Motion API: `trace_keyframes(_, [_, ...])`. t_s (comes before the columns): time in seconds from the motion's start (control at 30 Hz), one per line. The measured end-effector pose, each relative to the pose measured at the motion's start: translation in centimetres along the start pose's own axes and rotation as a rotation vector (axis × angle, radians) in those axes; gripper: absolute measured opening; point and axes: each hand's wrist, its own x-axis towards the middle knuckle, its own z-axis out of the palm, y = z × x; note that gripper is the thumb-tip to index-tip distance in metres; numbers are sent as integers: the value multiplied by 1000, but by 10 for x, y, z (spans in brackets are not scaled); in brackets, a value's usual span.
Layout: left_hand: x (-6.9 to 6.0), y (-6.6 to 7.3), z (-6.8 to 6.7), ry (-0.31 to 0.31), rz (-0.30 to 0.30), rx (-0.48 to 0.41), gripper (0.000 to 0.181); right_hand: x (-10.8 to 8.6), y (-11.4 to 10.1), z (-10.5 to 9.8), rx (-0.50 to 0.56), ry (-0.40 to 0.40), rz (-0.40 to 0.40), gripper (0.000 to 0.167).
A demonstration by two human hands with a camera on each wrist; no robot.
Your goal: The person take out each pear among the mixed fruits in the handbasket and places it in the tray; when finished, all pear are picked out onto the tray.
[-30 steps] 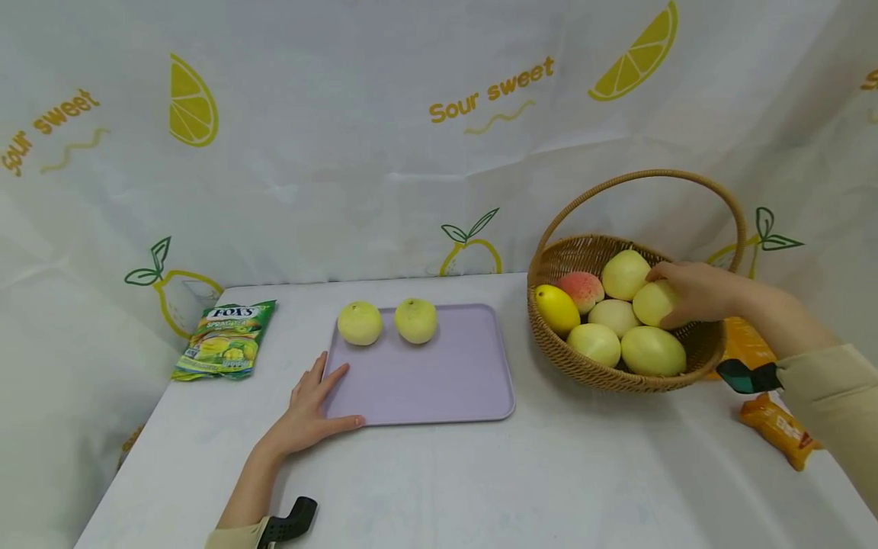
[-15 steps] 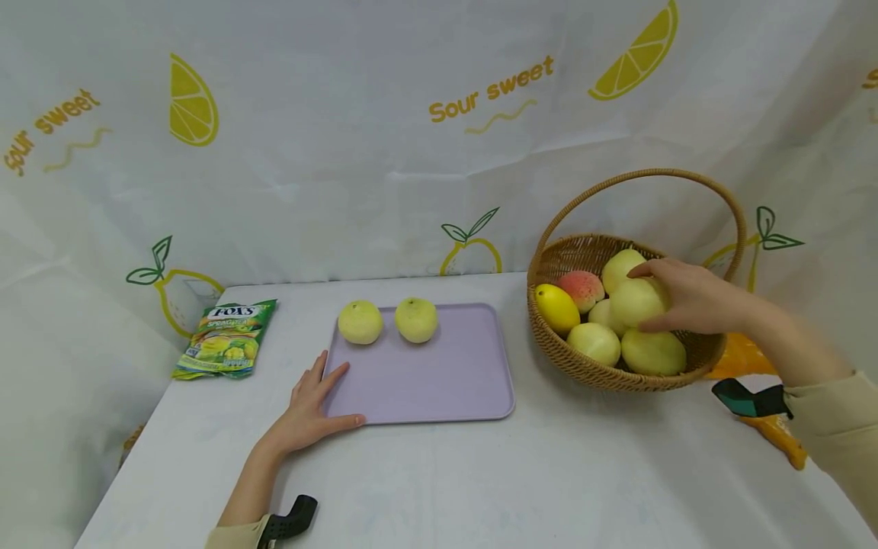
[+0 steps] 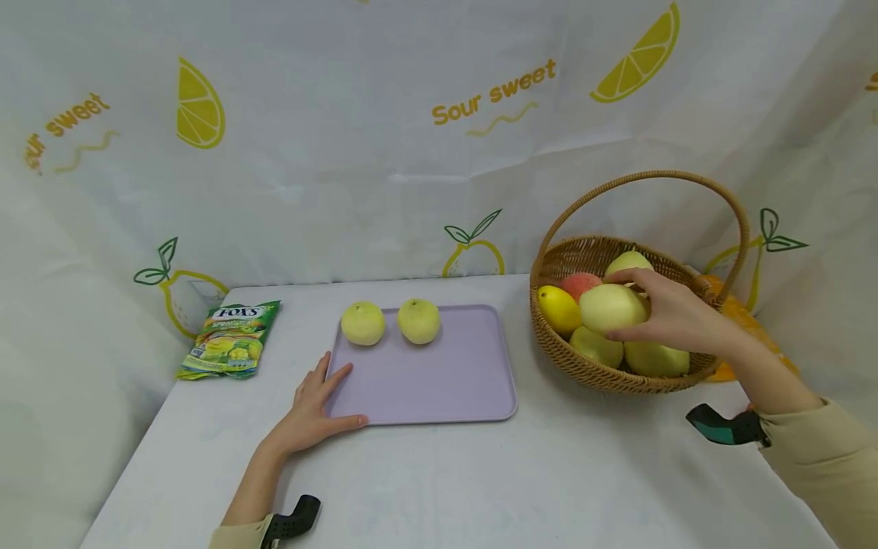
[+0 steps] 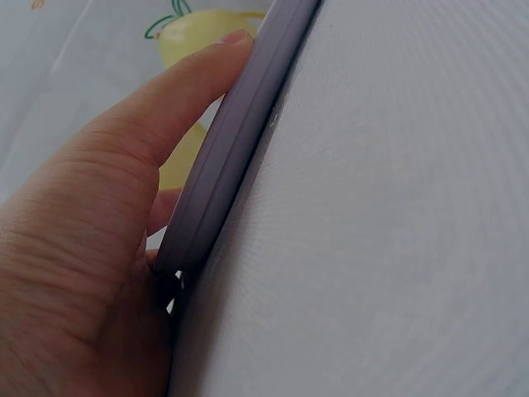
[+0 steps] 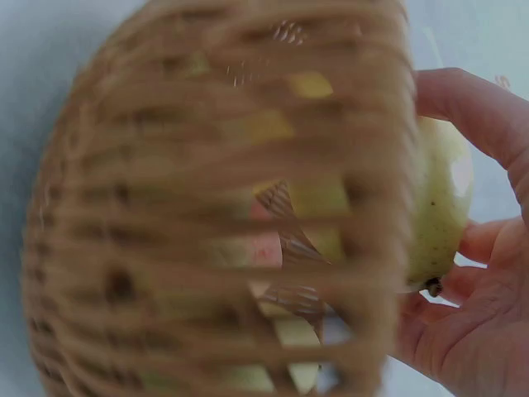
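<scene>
My right hand holds a pale green pear just above the other fruit in the wicker basket. In the right wrist view the pear shows specks and a dark stem, partly hidden by the blurred basket wall. My left hand rests with spread fingers at the front left corner of a lilac tray. Its thumb lies along the rim of the tray in the left wrist view. Two round yellow-green fruits sit at the tray's back left.
A yellow lemon-like fruit, a red peach and several pale green fruits lie in the basket, under its tall arched handle. A green candy bag lies far left. An orange packet is partly hidden behind the basket.
My right hand has lifted the pear from the basket's right side and moved it left, over the other fruit. The left hand and the tray stay in place.
</scene>
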Motion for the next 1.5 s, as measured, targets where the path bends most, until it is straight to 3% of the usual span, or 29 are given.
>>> trace_keyframes(0.33, [0,-1,0,-17,-28,12,97,1,-16,17,185,-37,184,85])
trace_keyframes(0.57, [-1,-2,0,-17,-26,5,97,4,-31,27,377,-17,186,75])
trace_keyframes(0.97, [1,-4,0,-15,-22,16,97,18,-57,49,533,80,141,75])
trace_keyframes(1.13, [0,-1,-1,-21,-31,9,97,23,-69,58,526,96,108,74])
trace_keyframes(1.5, [0,-1,0,-24,-39,5,97,36,-88,76,398,135,14,81])
